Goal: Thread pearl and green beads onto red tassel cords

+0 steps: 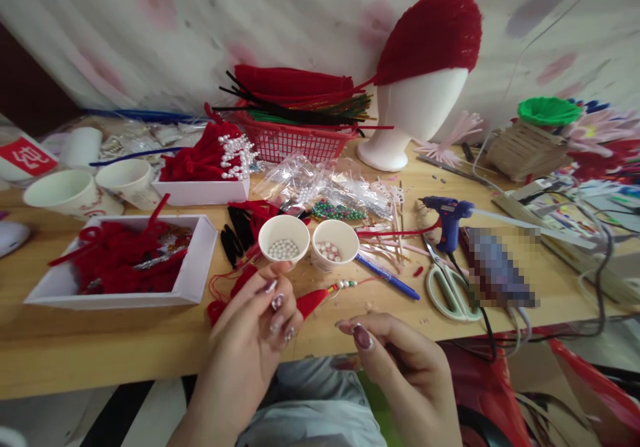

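Observation:
My left hand point(257, 320) is raised over the table's front edge, just in front of two paper cups. Its thumb and index fingertip press together; anything between them is too small to make out. My right hand point(403, 360) sits apart from it, to the right, also in a pinch with no clear object showing. White pearl beads lie in the left paper cup point(283, 239), pinkish-white ones in the right paper cup point(335, 244). Behind my left hand, partly hidden, a red tassel point(315, 302) lies on the table, with a cord of white and green beads point(346, 284).
Beyond the cups lie bags of beads point(337, 210). To the right are a blue pen point(389, 278), scissors point(450, 294) and a glue gun point(447, 220) with its cable. A white box point(200, 260) of red pieces stands left. Behind are a red basket point(300, 140) and a foam head point(413, 114).

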{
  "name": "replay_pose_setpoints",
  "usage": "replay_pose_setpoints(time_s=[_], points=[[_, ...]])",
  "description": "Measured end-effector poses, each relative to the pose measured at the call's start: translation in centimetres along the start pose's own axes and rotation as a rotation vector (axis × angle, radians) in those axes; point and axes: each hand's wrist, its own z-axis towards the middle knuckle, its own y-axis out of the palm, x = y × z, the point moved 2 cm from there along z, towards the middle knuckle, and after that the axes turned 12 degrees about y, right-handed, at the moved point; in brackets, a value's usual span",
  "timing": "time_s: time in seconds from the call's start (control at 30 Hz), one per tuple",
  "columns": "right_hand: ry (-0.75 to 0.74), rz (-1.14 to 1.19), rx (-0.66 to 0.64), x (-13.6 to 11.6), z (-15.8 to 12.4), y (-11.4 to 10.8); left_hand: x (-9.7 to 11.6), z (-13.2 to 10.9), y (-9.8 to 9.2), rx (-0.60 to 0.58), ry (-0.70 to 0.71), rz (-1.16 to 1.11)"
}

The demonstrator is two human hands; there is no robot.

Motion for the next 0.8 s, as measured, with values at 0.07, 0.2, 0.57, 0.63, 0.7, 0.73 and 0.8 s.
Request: replay_pose_setpoints(time_s=[0.07, 0.2, 0.57, 0.63, 0.7, 0.73, 0.8], points=[[-0.011, -0.045, -0.017, 0.1, -0.1, 0.2, -0.5, -0.5, 0.1, -0.01, -0.019, -0.037], [-0.141, -0.145, -0.071, -0.3, -0.3, 1.1, -1.1, -1.2, -0.1, -0.007, -0.028, -0.061], [-0.442, -0.304, -0.069, -1.1, -0.3, 3.9, -1.2, -2.5, -0.2, -0.149, -0.35, -0.317], [-0.453, -0.31, -0.073, -1.0, -0.3, 3.9, -1.5, -2.5, -0.4, -0.095, -0.382, -0.321], [-0.444, -0.315, -0.073, -0.9, -0.2, 3.9, -1.7, -2.4, -0.3, -0.066, -0.397, -0.321], [-0.438, -0.318, -0.069, -0.8, -0.2, 3.9, -1.8, -2.4, -0.2, -0.06, -0.404, -0.318], [-0.432, -0.321, -0.064, -0.7, -0.2, 3.9, -1.9, -2.5, 0.0, -0.06, -0.407, -0.308]])
